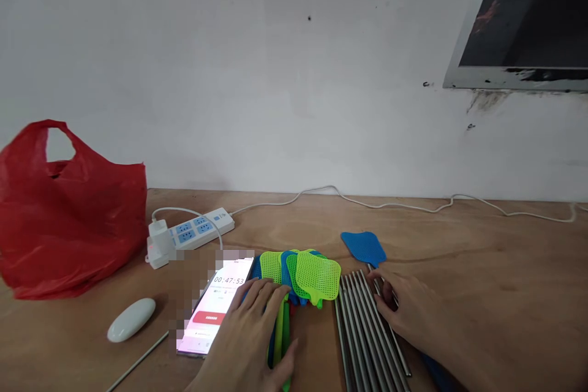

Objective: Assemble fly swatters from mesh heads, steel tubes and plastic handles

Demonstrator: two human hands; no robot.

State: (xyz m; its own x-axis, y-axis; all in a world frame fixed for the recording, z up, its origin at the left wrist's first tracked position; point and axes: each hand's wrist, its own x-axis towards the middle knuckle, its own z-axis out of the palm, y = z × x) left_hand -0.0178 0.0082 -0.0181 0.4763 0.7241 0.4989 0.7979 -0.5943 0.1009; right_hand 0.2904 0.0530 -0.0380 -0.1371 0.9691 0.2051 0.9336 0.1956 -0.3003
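My left hand [255, 331] lies with its fingers stretched out across the right edge of a lit phone [214, 303] and the green handles of several plastic fly swatters. Their mesh heads overlap in a pile, a yellow-green fly swatter head [319, 275] on top. Beside the pile, several thin metal rods [362, 331] lie side by side. At their right edge my right hand [404, 303] is closed, thumb and fingers around the upper part of a metal rod [399, 352]. Just beyond it lies a blue fly swatter head [364, 247]; its handle passes under my right hand and is mostly hidden.
A red plastic bag [73, 214] stands at the left. Near it are a white power strip [197, 233] with a plugged-in charger [160, 239] and a white oval object [131, 320]. A white cable [390, 204] runs along the wall at the back of the wooden table [496, 282].
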